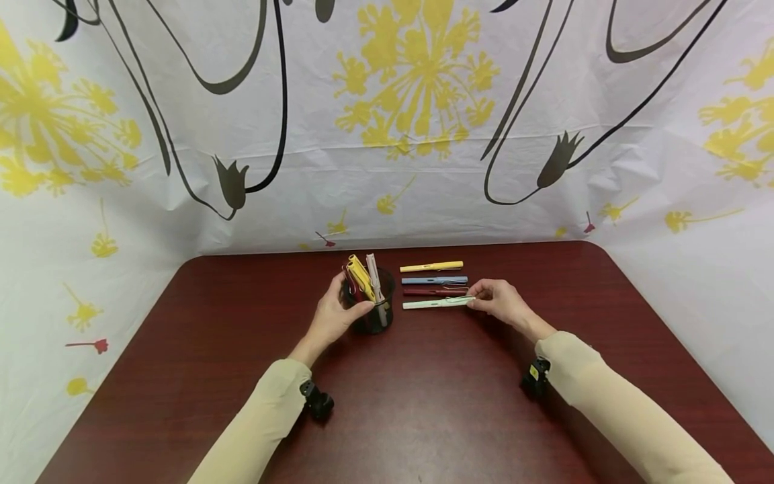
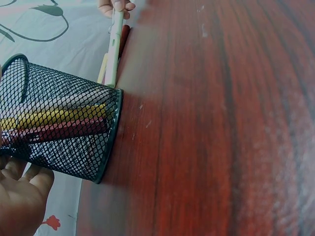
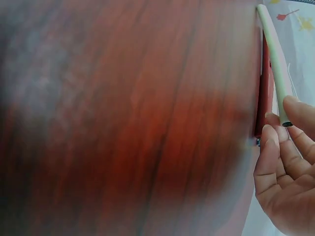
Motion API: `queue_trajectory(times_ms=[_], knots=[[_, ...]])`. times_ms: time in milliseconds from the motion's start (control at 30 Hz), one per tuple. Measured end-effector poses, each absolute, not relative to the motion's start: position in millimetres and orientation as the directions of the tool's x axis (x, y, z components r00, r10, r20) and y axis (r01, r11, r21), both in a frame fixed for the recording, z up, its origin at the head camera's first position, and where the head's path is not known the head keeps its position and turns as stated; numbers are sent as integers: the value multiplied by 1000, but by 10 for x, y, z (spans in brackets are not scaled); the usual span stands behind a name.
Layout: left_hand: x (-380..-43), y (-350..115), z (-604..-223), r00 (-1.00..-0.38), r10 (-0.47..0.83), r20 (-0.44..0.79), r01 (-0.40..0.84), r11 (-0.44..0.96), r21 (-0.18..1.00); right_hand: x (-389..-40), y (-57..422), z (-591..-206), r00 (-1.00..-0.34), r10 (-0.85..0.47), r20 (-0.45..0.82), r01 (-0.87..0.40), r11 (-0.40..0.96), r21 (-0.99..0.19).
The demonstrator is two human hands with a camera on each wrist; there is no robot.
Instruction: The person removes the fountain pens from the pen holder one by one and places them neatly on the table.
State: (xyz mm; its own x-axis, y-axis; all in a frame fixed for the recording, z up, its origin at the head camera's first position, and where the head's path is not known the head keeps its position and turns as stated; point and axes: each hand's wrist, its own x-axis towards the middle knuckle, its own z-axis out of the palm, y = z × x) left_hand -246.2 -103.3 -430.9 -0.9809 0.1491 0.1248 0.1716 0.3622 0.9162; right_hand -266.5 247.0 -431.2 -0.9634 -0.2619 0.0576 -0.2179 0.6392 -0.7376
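My left hand [image 1: 334, 314] grips a black mesh pen cup [image 2: 64, 123] by its side, thumb on the near face and fingers around the far side. Inside stand yellow pens [image 1: 361, 277], a dark red pen [image 1: 351, 282] and a pale pinkish pen [image 1: 375, 277]. My right hand [image 1: 500, 301] pinches one end of a mint green pen [image 1: 432, 304] between thumb and fingers; in the right wrist view that pen [image 3: 273, 59] slants over a dark red pen [image 3: 266, 88].
Beyond the mint pen, the dark red pen [image 1: 432, 292], a blue pen [image 1: 434, 280] and a yellow pen [image 1: 431, 267] lie in a row on the dark red-brown table [image 1: 423, 403]. A white cloth [image 1: 363, 202] with flower prints hangs along the table's back edge.
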Motion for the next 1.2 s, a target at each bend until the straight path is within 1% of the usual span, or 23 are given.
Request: queue_trajectory(times_ms=[200,467,867,1200], knots=[[-2462,-1032,-4316,-982,148,116,162,356,920,-2680,2469,-4333,-959,-268,93,-260,701,-665],[-2464,-1033,-4318,-981,149,126,171,346,923,-2707,2467,-4368,-954,-284,92,-279,737,-616],[-2473,-1036,-4322,-981,144,134,177,348,921,-2726,2459,-4371,-951,-292,98,-293,762,-577],[-2481,-1039,-4335,-980,144,134,176,342,923,-2735,2458,-4381,-950,-297,92,-294,760,-580]])
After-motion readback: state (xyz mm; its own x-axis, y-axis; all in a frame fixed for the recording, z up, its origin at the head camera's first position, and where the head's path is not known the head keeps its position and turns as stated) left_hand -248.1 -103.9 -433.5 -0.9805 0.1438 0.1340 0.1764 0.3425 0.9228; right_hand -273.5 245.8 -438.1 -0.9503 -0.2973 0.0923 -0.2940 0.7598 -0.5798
